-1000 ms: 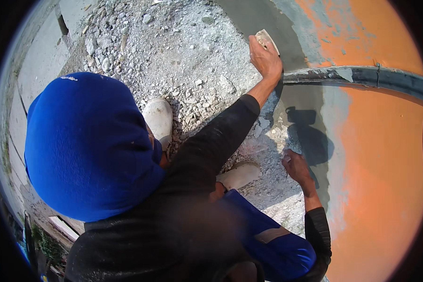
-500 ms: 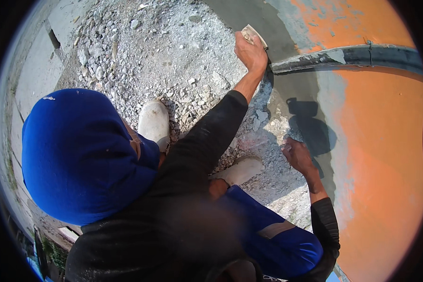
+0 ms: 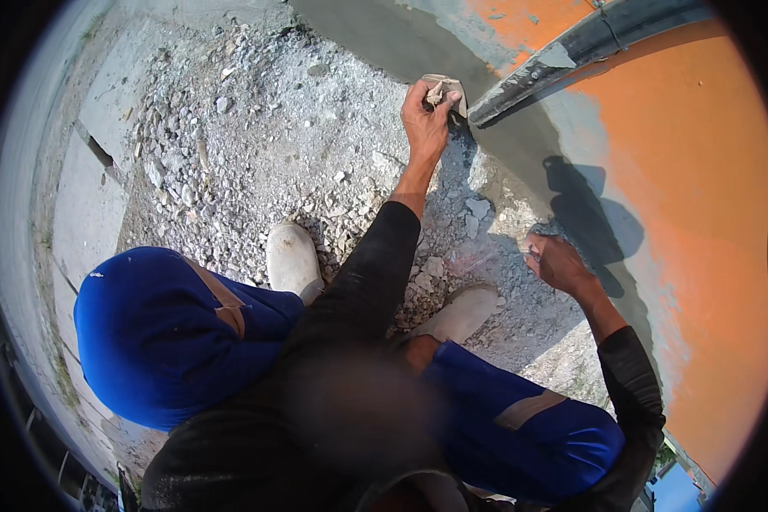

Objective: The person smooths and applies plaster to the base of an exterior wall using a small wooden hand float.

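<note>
My left hand [image 3: 427,124] is closed around a small pale hand float [image 3: 457,90], its flat plate against the wet grey mortar band [image 3: 529,141] along the base of the wall. The float is right beside the lower end of a dark, mortar-smeared pipe [image 3: 563,60]. Nearer to me, my right hand [image 3: 563,263] is low by the wall's foot with its fingers curled. Whatever they grip, if anything, is hidden. Just past its fingertips lies a pale heap of rubble [image 3: 514,218].
Loose gravel [image 3: 256,128] covers the ground along the orange wall [image 3: 700,171]. My pale boots [image 3: 293,256] stand on it, with my blue-clad knees [image 3: 145,341] bent on both sides. A concrete slab [image 3: 85,196] with a dark slot lies at the left.
The view has turned, so the wall and pipe now slant. My left hand stays on the float by the pipe's end; its plate now shows more. My right hand remains low at the wall's foot.
</note>
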